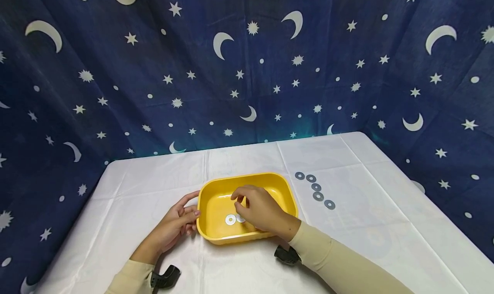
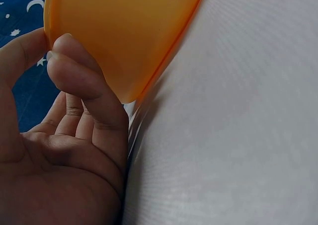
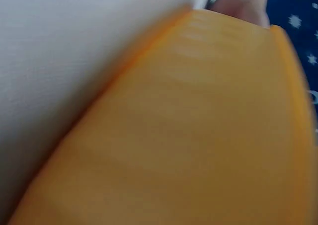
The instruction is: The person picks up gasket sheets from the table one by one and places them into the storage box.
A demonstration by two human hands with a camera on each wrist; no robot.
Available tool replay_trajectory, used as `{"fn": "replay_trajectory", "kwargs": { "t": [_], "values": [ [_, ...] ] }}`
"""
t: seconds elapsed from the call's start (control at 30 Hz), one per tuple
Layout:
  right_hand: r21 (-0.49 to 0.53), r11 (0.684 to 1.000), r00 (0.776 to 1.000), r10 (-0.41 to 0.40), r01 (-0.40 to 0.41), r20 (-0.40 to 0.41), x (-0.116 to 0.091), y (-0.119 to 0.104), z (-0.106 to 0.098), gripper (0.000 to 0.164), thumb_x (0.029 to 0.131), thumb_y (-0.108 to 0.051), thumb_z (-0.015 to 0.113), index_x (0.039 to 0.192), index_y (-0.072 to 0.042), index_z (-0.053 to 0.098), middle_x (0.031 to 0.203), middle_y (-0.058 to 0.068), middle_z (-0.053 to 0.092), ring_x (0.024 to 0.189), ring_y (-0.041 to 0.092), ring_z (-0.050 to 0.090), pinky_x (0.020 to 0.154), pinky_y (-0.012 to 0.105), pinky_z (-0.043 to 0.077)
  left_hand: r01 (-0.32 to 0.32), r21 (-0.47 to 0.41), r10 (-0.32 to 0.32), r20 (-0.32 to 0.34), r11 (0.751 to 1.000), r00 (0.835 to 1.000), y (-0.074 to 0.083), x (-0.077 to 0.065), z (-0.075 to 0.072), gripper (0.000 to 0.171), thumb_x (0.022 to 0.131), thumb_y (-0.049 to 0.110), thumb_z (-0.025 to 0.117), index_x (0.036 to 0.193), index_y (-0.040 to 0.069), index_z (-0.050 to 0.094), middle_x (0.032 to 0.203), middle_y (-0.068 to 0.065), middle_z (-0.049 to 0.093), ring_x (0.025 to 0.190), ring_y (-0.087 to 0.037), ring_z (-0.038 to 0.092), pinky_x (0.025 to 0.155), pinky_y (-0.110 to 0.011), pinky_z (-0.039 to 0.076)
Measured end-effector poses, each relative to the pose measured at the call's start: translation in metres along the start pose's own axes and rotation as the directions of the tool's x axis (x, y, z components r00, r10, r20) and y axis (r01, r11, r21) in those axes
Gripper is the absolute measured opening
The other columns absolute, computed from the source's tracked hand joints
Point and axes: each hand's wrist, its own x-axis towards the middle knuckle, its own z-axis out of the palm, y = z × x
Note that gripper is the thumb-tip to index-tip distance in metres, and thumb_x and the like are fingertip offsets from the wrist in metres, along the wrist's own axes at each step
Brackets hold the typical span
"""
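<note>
A yellow plastic tray (image 1: 210, 191) stands on the white-covered table. My left hand (image 1: 175, 225) holds its left end, thumb tip at the rim and other fingers along the outside wall. In the left wrist view the thumb and fingertips (image 2: 74, 76) meet the tray's edge. Over the tray's inside is my right hand (image 1: 258, 206), fingers bent, with a gap between thumb and index finger and nothing visible in it. A metal washer (image 1: 230, 219) lies on the tray floor, and another washer (image 1: 240, 218) is partly hidden beside the right hand. The right wrist view shows mostly the tray's outer wall (image 3: 189, 120).
To the right of the tray, several grey washers (image 1: 318, 196) form a slanting line on the white cloth (image 1: 370, 225). A dark blue curtain (image 1: 247, 71) with moons and stars hangs behind the table and at its sides. Black wrist cameras (image 1: 166, 277) sit by both sleeves.
</note>
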Motion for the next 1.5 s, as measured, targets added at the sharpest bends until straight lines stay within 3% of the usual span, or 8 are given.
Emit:
{"fn": "replay_trajectory", "kwargs": {
  "t": [0.27,0.5,0.73,1.17,1.5],
  "values": [
    [0.061,0.998,0.995,-0.023,0.029,-0.101,-0.023,0.009,-0.025,0.013,0.089,-0.008,0.07,0.101,-0.014,0.073,0.087,-0.007,0.063,0.072,0.009,0.054,0.065,0.021,0.049,0.012,0.014,-0.011,-0.015,1.0,1.0,-0.001,-0.001,-0.001,0.068,0.101,0.015,0.058,0.157,0.012,0.018,0.098,0.001,0.062,0.064,-0.008,0.057,0.056,-0.016,0.047],
    [0.098,0.995,0.985,0.009,0.008,-0.17,-0.038,0.021,-0.048,0.011,0.09,-0.012,0.073,0.101,-0.014,0.073,0.083,-0.009,0.062,0.071,0.006,0.052,0.062,0.022,0.049,0.004,0.013,-0.004,-0.01,1.0,1.0,-0.001,0.001,0.0,0.069,0.101,0.016,0.059,0.157,0.012,0.018,0.097,0.001,0.062,0.065,-0.008,0.056,0.056,-0.016,0.047],
    [0.116,0.988,0.974,0.121,-0.101,-0.19,-0.046,0.04,-0.067,0.009,0.093,-0.016,0.071,0.101,-0.012,0.072,0.081,-0.005,0.062,0.07,0.012,0.052,0.061,0.021,0.048,-0.002,0.008,0.002,0.003,1.0,1.0,-0.001,0.002,0.001,0.069,0.101,0.013,0.057,0.157,0.011,0.017,0.094,0.003,0.062,0.064,-0.007,0.056,0.056,-0.016,0.048],
    [0.027,0.979,0.95,0.203,-0.202,-0.236,-0.042,0.097,-0.097,0.012,0.094,-0.015,0.069,0.105,-0.01,0.072,0.086,0.003,0.068,0.074,0.016,0.058,0.066,0.025,0.05,0.002,0.018,-0.002,-0.004,1.0,1.0,0.003,0.002,0.0,0.068,0.101,0.015,0.057,0.157,0.012,0.018,0.096,0.003,0.062,0.064,-0.008,0.057,0.056,-0.016,0.048],
    [0.083,0.932,0.912,0.361,-0.352,-0.196,-0.044,0.134,-0.113,0.019,0.095,-0.015,0.066,0.109,-0.003,0.07,0.091,0.014,0.069,0.069,0.02,0.057,0.057,0.025,0.048,0.009,0.017,-0.009,-0.003,1.0,1.0,0.002,0.002,0.001,0.066,0.103,0.014,0.055,0.157,0.012,0.017,0.095,0.002,0.061,0.065,-0.007,0.057,0.056,-0.015,0.048]
  ]
}}
